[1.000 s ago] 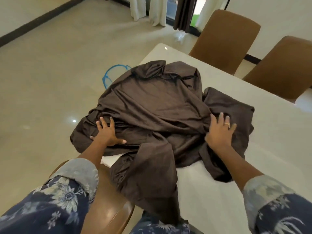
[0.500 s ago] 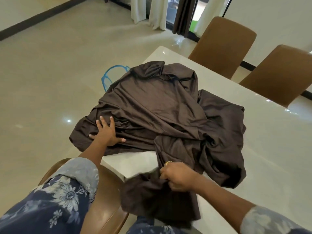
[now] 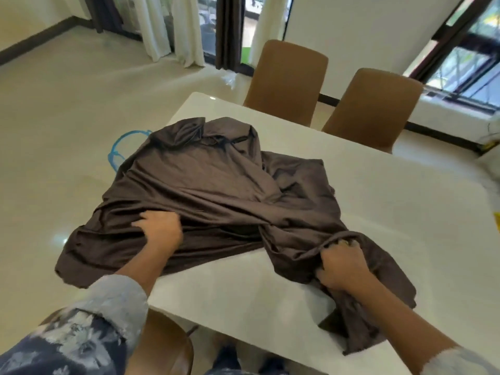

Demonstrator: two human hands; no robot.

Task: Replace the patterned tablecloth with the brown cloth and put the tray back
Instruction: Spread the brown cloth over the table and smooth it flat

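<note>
The fingers (image 3: 142,222) of the left hand (image 3: 159,232) are clenched into a bunch of the brown cloth (image 3: 205,180) near its left side, and the right hand (image 3: 342,266) grasps a gathered fold at the near right, its fingertips partly buried in the fabric. The cloth lies crumpled in a heap on the near-left corner of the white table (image 3: 392,201), one part spilling over the left edge and another hanging off the near edge below the right hand. It looks thin, soft and light, with a slight sheen. It should drape and slide easily on the glossy top, and a grip in the middle of the heap would only drag more wrinkles along. A hem or corner would be the better hold, one in each hand, though the folds make it hard to tell where the corners are. The table top beyond and to the right of the heap is bare, which gives room to throw the cloth open that way. Two far chairs (image 3: 286,82) stand close against the far edge and a near chair (image 3: 162,345) sits under the left forearm, so overhanging fabric could snag there. A blue hoop (image 3: 119,147) lies on the floor (image 3: 54,131) beside the left edge. Neither the patterned tablecloth nor the tray is in view.
</note>
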